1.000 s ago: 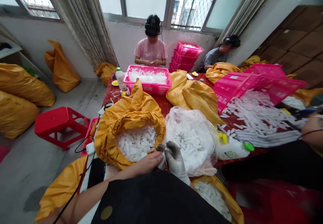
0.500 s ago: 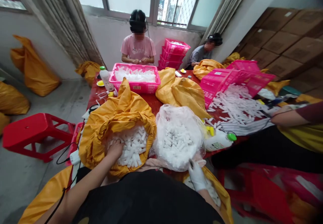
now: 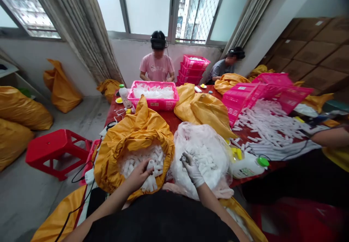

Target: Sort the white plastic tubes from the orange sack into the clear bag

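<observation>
My bare left hand [image 3: 140, 174] is closed on a short white plastic tube [image 3: 151, 165], held between thumb and fingers. It is over the mouth of a yellow woven sack [image 3: 109, 162] filled with similar white tubes. My right hand [image 3: 193, 171], in a white glove with dark fingertips, is pinched above a clear plastic bag [image 3: 180, 136] of small white pieces [image 3: 205, 158]. Something small sits at those fingertips, too tiny to name. Both hands are apart, side by side.
A pink basket [image 3: 153, 105] of white pieces stands at the back of the red table [image 3: 170, 120]. To the right are a white bottle [image 3: 247, 167] with a green cap and a tube heap [image 3: 268, 122] beside another person's arm [image 3: 331, 137]. A red stool [image 3: 51, 145] stands left.
My left hand has come up out of the tubes with one in its fingers. My gloved right hand has moved from the clear bag's near edge to above its pieces. The view has shifted.
</observation>
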The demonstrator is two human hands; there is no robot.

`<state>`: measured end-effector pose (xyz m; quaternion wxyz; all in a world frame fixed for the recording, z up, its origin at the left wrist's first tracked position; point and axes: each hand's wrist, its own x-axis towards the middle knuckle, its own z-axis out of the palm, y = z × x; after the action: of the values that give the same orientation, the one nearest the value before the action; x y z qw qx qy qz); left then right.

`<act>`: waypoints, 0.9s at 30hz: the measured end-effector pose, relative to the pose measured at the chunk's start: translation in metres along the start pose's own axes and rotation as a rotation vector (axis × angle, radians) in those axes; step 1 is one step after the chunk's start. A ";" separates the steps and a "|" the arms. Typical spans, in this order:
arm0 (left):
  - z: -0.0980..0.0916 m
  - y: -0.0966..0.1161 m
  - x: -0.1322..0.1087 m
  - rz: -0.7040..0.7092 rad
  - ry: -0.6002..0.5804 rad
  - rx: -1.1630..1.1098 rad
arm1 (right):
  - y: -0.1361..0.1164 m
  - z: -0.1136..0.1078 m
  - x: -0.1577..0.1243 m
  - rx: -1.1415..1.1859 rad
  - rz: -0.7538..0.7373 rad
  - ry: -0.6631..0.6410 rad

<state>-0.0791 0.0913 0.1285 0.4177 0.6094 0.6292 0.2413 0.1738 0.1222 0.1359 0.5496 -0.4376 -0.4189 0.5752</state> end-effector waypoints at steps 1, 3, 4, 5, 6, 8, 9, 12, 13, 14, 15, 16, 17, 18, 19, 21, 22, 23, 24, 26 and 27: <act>-0.001 0.010 -0.007 0.037 0.001 -0.043 | 0.001 0.006 0.005 0.006 0.012 -0.026; -0.002 0.029 -0.019 0.115 -0.002 -0.127 | 0.000 0.018 0.009 0.055 0.041 -0.071; -0.003 0.037 -0.023 0.150 -0.001 -0.166 | -0.003 0.025 0.009 0.106 0.053 -0.092; -0.003 0.044 -0.026 0.177 0.000 -0.201 | -0.008 0.033 0.007 0.169 0.061 -0.112; -0.003 0.049 -0.028 0.192 -0.004 -0.235 | -0.014 0.040 0.004 0.235 0.065 -0.127; -0.001 0.055 -0.028 0.193 -0.027 -0.333 | -0.026 0.056 0.000 0.345 0.071 -0.143; 0.000 0.055 -0.027 0.180 -0.028 -0.410 | -0.032 0.063 -0.002 0.383 0.073 -0.141; 0.002 0.050 -0.019 0.073 0.107 -0.740 | -0.039 0.079 -0.001 0.469 0.090 -0.104; 0.002 0.048 -0.017 0.034 0.174 -0.831 | -0.039 0.082 -0.001 0.489 0.096 -0.088; 0.001 0.047 -0.016 0.003 0.224 -0.897 | -0.038 0.084 0.000 0.501 0.102 -0.071; 0.001 0.046 -0.016 -0.016 0.245 -0.946 | -0.037 0.085 0.001 0.508 0.108 -0.051; 0.000 0.047 -0.016 -0.025 0.239 -0.984 | -0.036 0.086 0.001 0.509 0.116 -0.032; 0.000 0.049 -0.017 -0.028 0.208 -1.015 | -0.036 0.087 0.002 0.510 0.119 -0.017; 0.000 0.052 -0.019 -0.033 0.171 -1.048 | -0.037 0.088 0.002 0.514 0.120 -0.005; 0.000 0.055 -0.021 -0.035 0.134 -1.077 | -0.039 0.089 0.002 0.518 0.117 0.001; 0.001 0.061 -0.024 -0.033 0.070 -1.098 | -0.044 0.093 0.003 0.515 0.097 0.016; 0.002 0.062 -0.025 -0.026 0.046 -1.085 | -0.047 0.094 0.002 0.502 0.078 0.025; 0.004 0.063 -0.026 -0.018 0.026 -1.066 | -0.049 0.097 0.001 0.483 0.058 0.035; 0.006 0.063 -0.025 -0.009 0.004 -1.043 | -0.050 0.099 0.000 0.459 0.045 0.035; 0.011 0.059 -0.024 0.009 -0.059 -0.986 | -0.051 0.102 -0.004 0.408 0.046 0.002; 0.014 0.057 -0.024 0.014 -0.099 -0.960 | -0.052 0.103 -0.006 0.391 0.057 -0.015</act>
<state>-0.0377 0.0734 0.1728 0.6797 0.3625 0.4220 0.4779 0.0879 0.1187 0.2133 0.6046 -0.3297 -0.2907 0.6643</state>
